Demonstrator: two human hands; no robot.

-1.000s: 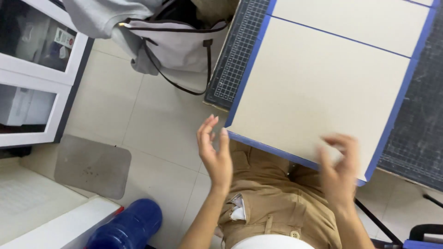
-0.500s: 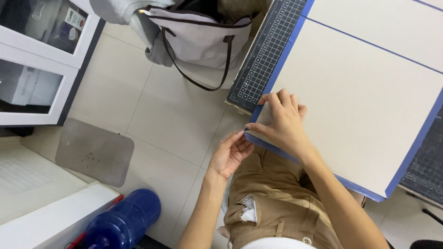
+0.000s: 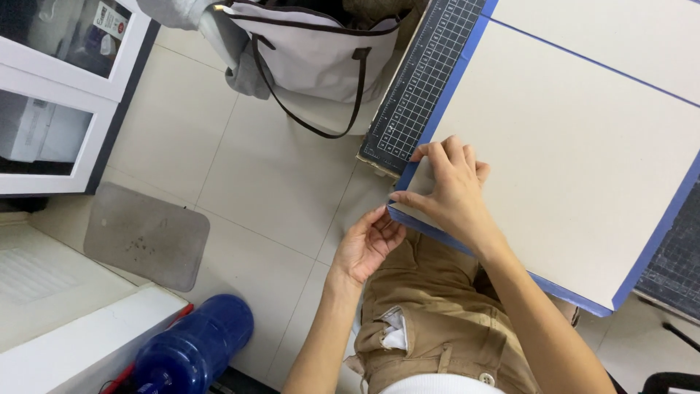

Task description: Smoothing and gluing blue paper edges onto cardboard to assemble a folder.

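A large beige board [image 3: 576, 146] with blue tape along its edges lies on a dark gridded cutting mat [image 3: 423, 80]. My right hand [image 3: 448, 190] rests flat on the board's near left corner, fingers spread over the taped edge. My left hand [image 3: 368, 244] is just below that corner, palm up, its fingertips touching the blue tape at the corner from underneath. Whether the fingers pinch the tape is too small to tell.
A pale tote bag [image 3: 321, 51] with dark handles sits on the tiled floor by the mat. A grey floor mat [image 3: 146, 233], a blue water bottle [image 3: 193, 350], a white cabinet [image 3: 51, 95] and a white surface [image 3: 65, 321] lie to the left.
My right hand crossed from the board's right side to its near left corner. My left hand rose to meet that corner from below.
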